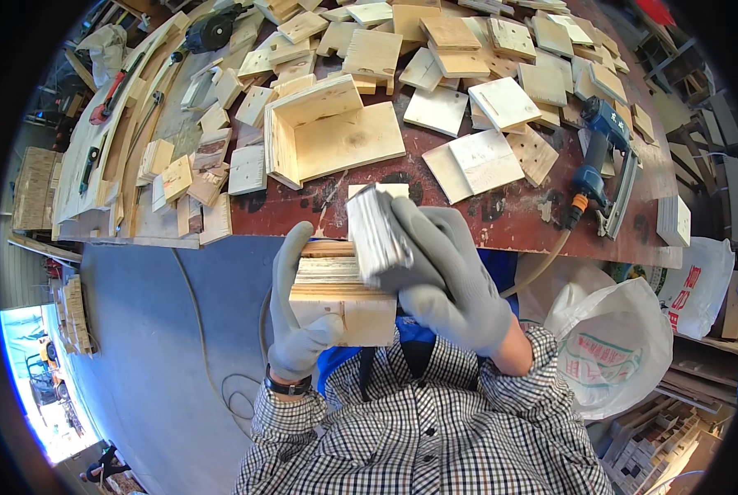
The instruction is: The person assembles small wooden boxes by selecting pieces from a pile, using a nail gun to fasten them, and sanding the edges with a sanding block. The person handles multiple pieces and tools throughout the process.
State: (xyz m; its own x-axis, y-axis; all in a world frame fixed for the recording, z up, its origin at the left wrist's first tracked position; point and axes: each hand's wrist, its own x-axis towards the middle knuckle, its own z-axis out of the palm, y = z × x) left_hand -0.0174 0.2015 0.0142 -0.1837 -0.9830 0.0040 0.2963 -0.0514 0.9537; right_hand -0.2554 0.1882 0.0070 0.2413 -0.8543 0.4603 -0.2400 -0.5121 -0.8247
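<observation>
In front of my chest, my gloved left hand (pixel 293 309) grips a stack of plywood pieces (pixel 340 307), thumb on the near face and fingers along the left side. The layered edges face up. My gloved right hand (pixel 464 289) is closed round a second stack of plywood pieces (pixel 375 235) with whitish-grey layered edges, tilted and slightly blurred by motion. It overlaps the right end of the left-hand stack; whether the two touch I cannot tell. Just beyond, on the red-brown table (pixel 303 216), sits a partly joined wooden box (pixel 336 136) with an open side.
Many loose plywood pieces (pixel 484 161) cover the table. At its right lies a blue air nailer (pixel 604 157) with a hose (pixel 542 268). Long boards (pixel 109 157) and tools lie at the left. White sacks (pixel 608 346) stand below the right edge; another hose (pixel 200 322) trails over the floor.
</observation>
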